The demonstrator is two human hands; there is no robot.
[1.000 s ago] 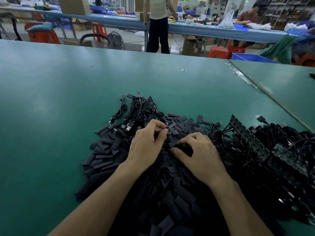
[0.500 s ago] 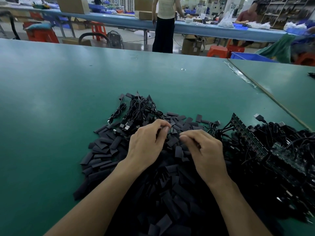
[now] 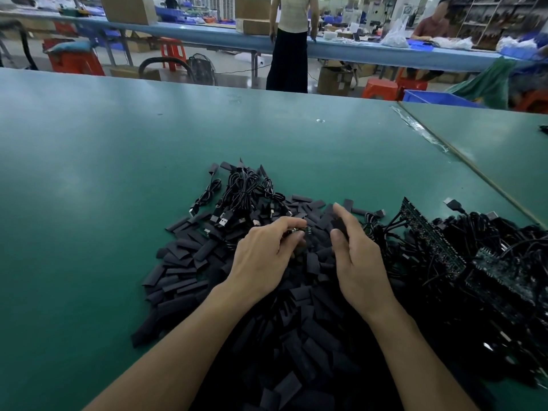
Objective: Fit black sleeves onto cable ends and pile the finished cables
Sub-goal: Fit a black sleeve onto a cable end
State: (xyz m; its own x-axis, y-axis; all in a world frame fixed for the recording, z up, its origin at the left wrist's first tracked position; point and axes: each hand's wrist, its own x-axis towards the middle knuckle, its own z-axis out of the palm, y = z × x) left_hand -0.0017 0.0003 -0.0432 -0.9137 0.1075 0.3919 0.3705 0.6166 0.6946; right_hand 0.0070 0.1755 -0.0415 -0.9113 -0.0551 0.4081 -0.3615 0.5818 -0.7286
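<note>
Left hand [image 3: 264, 256]: fingers curled, with thumb and fingertips pinching a small cable end [image 3: 300, 231]. A bit of green board and pins shows past the fingertips, and the hand is just above the sleeve heap.
Right hand [image 3: 360, 262]: thumb and forefinger pinch one black sleeve [image 3: 338, 225]. The other fingers are hidden behind the hand. The sleeve is near the cable end, with a small gap between them.
Table [image 3: 89, 173]: green surface; both forearms reach in over its near edge.
Sleeve heap [image 3: 184, 262]: loose flat black sleeves spread from left of the hands to under both forearms.
Coiled cables [image 3: 241, 191]: bundle of black USB cables beyond the left hand, touching the heap. Silver plugs show on its left side, and a few sleeved ends lie at the far side.
Circuit boards [image 3: 430, 241]: dark green strips right of the right hand, wired to black leads.
Cable tangle [image 3: 489, 229]: black cables piled at the far right, around the boards.
</note>
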